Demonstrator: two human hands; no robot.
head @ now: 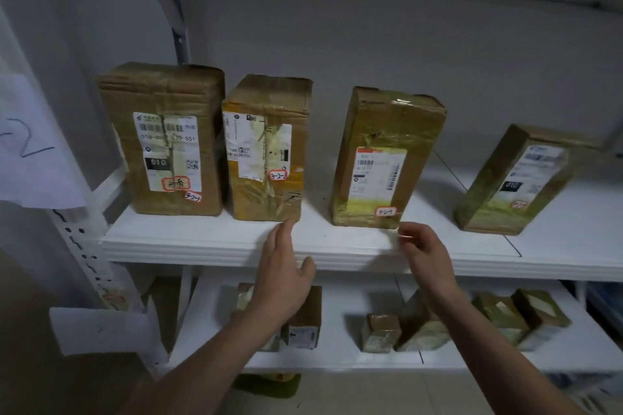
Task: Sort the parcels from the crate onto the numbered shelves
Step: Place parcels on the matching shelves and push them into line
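Observation:
Several brown cardboard parcels stand upright on a white shelf [209, 239]. From the left: one tagged 3-2-1 [165, 141], one tagged 3-2-2 [266, 148], one tagged 3-2-3 [384, 158], and a tilted one at the right [515, 178]. My left hand [283, 269] is open, its fingertips at the lower right corner of the 3-2-2 parcel. My right hand [421, 253] hovers just below the 3-2-3 parcel's lower right corner, fingers loosely curled and holding nothing.
A lower shelf [340, 357] carries several smaller parcels [381, 332]. Paper number signs hang at the left, one [30, 141] by the upper shelf and one [97, 330] lower down. A perforated metal upright [84, 253] stands at the left. Another shelf sits above.

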